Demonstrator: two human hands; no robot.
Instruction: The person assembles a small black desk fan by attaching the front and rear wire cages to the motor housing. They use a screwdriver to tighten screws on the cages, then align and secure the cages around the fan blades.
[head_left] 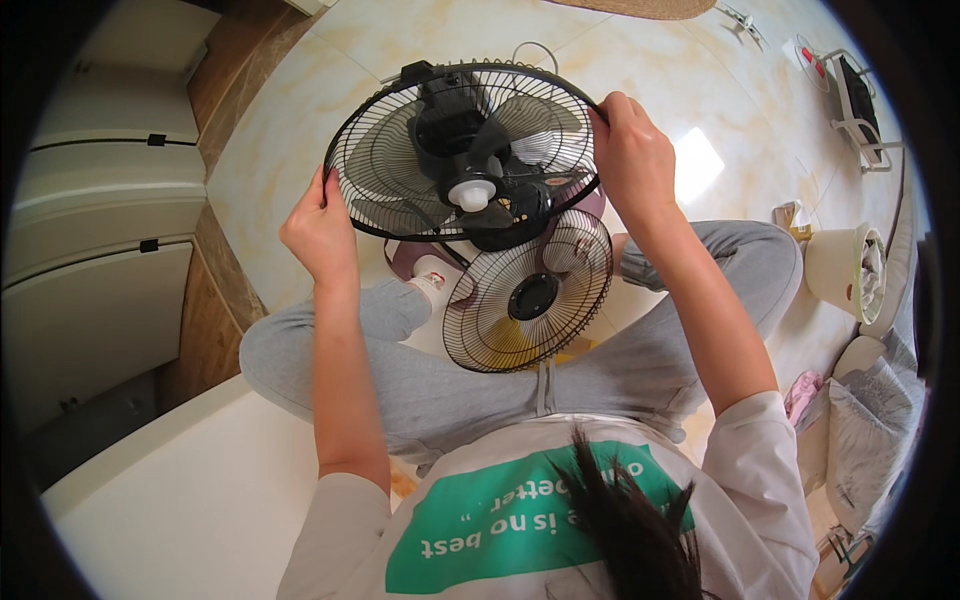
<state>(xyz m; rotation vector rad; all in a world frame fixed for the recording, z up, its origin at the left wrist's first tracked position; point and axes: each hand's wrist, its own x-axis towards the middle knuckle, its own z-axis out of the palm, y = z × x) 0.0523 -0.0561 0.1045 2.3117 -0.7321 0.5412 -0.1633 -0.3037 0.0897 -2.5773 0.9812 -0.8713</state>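
Observation:
A black electric fan [432, 130] stands on the floor between my legs, its round wire cage tilted up toward me. My left hand [322, 228] pinches the cage's rim on the left side. On the opposite side, my right hand [637, 155] is closed around the rim, thumb and some fingers hidden. Inside the cage sit dark translucent blades [535, 130], with a white cap [471, 194] at their hub. A separate round wire front grille [500, 335] with a black centre disc leans below the cage, near my lap; neither hand touches it.
A white bin [835, 262] with a bag inside stands at the right, near a bed or sofa with grey fabric [880, 430]. White cabinets [100, 195] line the left. Far right is a white-framed rack [860, 115]. A brown mat [640, 6] lies at the far edge.

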